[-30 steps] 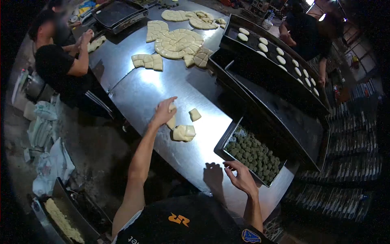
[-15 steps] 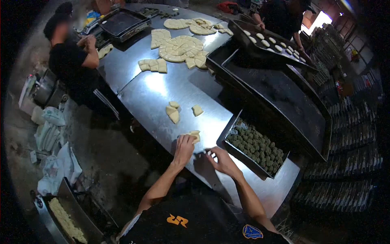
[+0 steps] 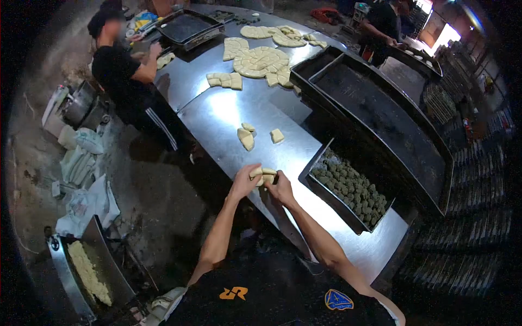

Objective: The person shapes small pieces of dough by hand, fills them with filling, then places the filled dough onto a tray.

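Between my two hands, just above the near edge of the metal table (image 3: 217, 119), is a pale piece of dough (image 3: 263, 175). My left hand (image 3: 246, 182) grips it from the left, and my right hand (image 3: 281, 190) has its fingers closed on its right side. A little farther up the table lie a few loose dough pieces (image 3: 246, 138) and a single square dough piece (image 3: 277, 136). To the right of my hands stands a metal tray (image 3: 338, 207) full of dark green balls (image 3: 350, 187).
Large cut dough sheets (image 3: 261, 62) cover the far middle of the table. A long black baking tray (image 3: 375, 103) runs along the right. One person (image 3: 117, 65) works at the left side; another person (image 3: 383, 24) holds a tray at the back right. A dough-filled trough (image 3: 89, 274) stands lower left.
My right hand has moved left to the dough, and both hands now hold it raised together. The person at the back right has carried the tray of pale pieces away from the table.
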Demonstrator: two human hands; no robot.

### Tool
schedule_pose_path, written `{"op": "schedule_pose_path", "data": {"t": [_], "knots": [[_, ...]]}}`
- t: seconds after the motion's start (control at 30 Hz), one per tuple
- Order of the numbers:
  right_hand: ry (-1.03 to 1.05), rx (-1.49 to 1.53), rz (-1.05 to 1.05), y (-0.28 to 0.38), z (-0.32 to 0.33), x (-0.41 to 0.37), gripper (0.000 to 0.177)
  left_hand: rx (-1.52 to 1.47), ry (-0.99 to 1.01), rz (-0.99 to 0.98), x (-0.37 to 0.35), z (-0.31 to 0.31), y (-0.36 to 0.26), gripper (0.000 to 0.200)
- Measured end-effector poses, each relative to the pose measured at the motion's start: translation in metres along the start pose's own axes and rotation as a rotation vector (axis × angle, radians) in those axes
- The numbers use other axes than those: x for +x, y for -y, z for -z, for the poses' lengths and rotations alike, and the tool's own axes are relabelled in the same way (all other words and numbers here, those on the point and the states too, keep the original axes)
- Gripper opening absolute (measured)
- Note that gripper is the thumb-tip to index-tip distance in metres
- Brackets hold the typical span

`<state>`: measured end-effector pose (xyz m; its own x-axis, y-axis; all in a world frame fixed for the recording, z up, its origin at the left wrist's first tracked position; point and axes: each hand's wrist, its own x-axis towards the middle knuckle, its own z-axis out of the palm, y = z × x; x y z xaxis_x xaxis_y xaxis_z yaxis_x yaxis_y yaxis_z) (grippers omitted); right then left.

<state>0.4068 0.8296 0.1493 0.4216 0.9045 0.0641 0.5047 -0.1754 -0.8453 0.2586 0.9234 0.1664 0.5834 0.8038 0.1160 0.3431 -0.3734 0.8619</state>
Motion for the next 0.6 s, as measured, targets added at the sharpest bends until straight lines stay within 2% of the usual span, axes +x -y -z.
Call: {"op": "schedule_pose_path", "data": {"t": [0.03, 0.07, 0.13, 0.17, 0.2, 0.27, 0.3, 0.33, 0.4, 0.43, 0.47, 0.53, 0.6], "knots": [[0.029, 0.22, -0.109, 0.005, 0.0, -0.001, 0.041, -0.023, -0.014, 0.036, 0.004, 0.003, -0.007, 0.035], [0.021, 0.22, -0.109, 0.0, -0.007, -0.001, 0.041, -0.023, -0.01, 0.029, 0.005, 0.004, -0.011, 0.035], [0.016, 0.559, -0.197, -0.01, -0.019, 0.002, 0.049, -0.356, 0.024, 0.322, 0.007, 0.004, -0.019, 0.032], [0.099, 0.594, -0.261, 0.007, -0.006, 0.003, 0.054, -0.429, 0.006, 0.355, 0.006, 0.004, -0.023, 0.032], [0.096, 0.596, -0.26, 0.025, 0.004, 0.007, 0.054, -0.427, 0.009, 0.353, 0.009, 0.005, -0.026, 0.032], [0.15, 0.588, -0.253, 0.042, 0.012, 0.018, 0.054, -0.459, -0.168, 0.296, 0.016, 0.013, -0.041, 0.032], [0.138, 0.568, -0.185, 0.038, 0.008, 0.028, 0.056, -0.424, -0.229, 0.249, 0.019, 0.017, -0.05, 0.03], [0.139, 0.568, -0.187, 0.045, 0.012, 0.034, 0.056, -0.424, -0.229, 0.251, 0.024, 0.019, -0.058, 0.03], [0.143, 0.685, -0.237, 0.064, 0.024, 0.039, 0.055, -0.264, -0.388, 0.005, 0.029, 0.021, -0.067, 0.025], [0.13, 0.659, -0.238, 0.046, 0.019, 0.042, 0.057, 0.004, -0.439, -0.134, 0.027, 0.022, -0.07, 0.025], [0.134, 0.655, -0.242, 0.035, 0.022, 0.038, 0.057, 0.001, -0.441, -0.127, 0.021, 0.014, -0.058, 0.025], [0.053, 0.089, -0.252, 0.009, 0.032, 0.018, 0.057, 0.336, -0.244, -0.389, -0.008, -0.011, -0.032, 0.029], [-0.013, -0.029, -0.251, -0.021, 0.039, -0.011, 0.056, 0.275, -0.093, -0.268, -0.045, -0.021, -0.049, 0.032]]}}
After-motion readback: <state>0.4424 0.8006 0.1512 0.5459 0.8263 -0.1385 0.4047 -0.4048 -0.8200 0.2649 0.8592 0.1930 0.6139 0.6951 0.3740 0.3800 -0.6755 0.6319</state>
